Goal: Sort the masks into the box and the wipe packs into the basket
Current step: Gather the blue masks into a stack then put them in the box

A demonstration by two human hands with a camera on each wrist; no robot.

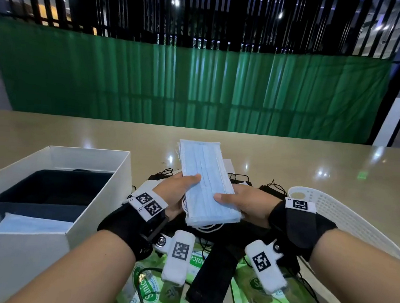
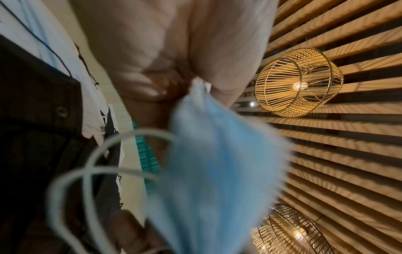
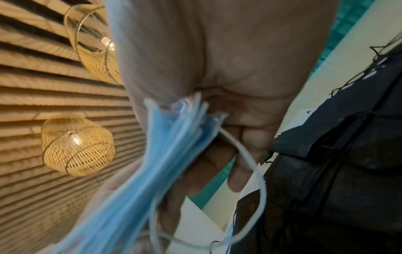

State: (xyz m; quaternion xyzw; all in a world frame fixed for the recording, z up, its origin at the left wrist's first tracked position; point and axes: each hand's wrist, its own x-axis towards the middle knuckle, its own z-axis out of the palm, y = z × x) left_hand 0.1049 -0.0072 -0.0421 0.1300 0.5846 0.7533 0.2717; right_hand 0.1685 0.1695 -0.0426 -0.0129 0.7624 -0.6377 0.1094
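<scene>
Green curtain backs the table [image 1: 312, 165]; from the head view, left hand [image 1: 177, 187] and right hand [image 1: 250, 203] pinch the blue mask stack [image 1: 206, 183] above the near-edge pile, white box [image 1: 100, 191] left. Both wrist views show dangling ear loops [image 3: 245, 154], which might snag the black masks [image 1: 211, 271] underneath.

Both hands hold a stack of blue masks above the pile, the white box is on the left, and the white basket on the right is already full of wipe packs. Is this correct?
Not quite. In the head view no wipe packs show in the basket; the green wipe packs lie on the table. The rest holds: left hand and right hand hold the blue masks; box left.
</scene>
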